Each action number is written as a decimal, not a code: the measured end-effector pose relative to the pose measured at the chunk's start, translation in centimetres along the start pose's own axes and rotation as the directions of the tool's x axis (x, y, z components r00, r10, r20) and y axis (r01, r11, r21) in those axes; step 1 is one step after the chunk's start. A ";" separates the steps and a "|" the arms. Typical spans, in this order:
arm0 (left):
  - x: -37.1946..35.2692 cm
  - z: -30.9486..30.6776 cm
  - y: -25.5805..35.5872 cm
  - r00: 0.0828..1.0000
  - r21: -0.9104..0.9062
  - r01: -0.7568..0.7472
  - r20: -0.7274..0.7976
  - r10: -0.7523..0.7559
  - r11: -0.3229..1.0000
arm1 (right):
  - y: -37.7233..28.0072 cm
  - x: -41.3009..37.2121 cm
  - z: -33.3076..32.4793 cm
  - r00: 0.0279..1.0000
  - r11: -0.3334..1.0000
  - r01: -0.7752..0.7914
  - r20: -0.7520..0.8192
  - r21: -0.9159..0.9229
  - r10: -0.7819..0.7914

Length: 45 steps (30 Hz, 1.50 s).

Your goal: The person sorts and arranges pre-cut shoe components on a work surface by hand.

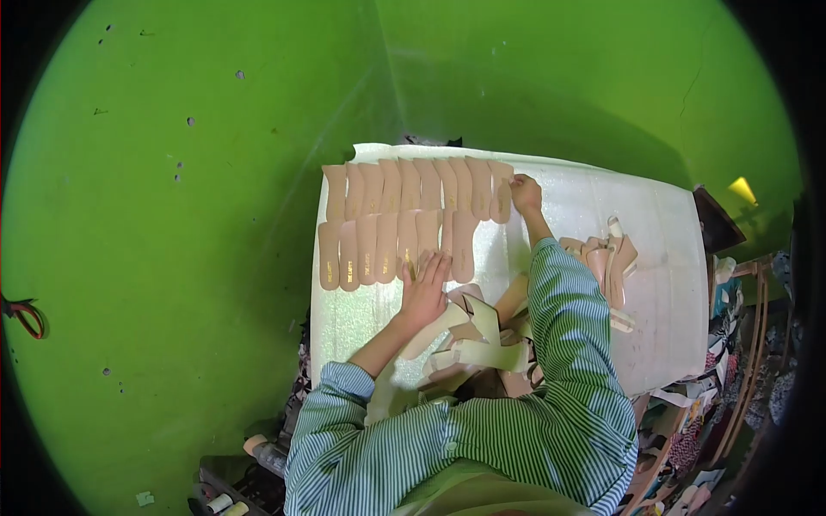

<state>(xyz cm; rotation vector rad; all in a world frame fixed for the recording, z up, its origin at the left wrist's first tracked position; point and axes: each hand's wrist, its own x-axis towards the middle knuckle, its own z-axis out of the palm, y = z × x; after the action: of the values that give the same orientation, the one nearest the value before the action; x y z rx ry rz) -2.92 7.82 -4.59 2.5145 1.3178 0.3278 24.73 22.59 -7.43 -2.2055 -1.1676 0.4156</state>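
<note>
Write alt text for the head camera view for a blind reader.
Two rows of tan insoles lie on a white table; a person in a striped shirt rests the left hand on the lower row and touches the upper row at its end with the right hand.

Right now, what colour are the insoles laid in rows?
Tan insoles, with gold lettering; head view.

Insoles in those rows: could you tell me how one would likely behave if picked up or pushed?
The insoles look thin and flat, so probably light and somewhat bendy. Lying flat, they should not roll or tip. They sit packed side by side on the white sheet, so pushing one, as near the left hand, would likely shift its neighbours.
</note>
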 end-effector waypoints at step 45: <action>-5.1 -3.2 9.2 0.941 -0.814 -0.190 -0.311 -0.135 0.548 | -6.3 -25.3 -14.6 0.753 0.814 0.355 0.376 0.459 -0.540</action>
<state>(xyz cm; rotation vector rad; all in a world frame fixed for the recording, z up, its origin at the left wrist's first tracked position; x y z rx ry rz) 0.20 -0.91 1.29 1.6585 0.8638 1.1498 14.18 -0.87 7.72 -1.4503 -1.6904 0.9335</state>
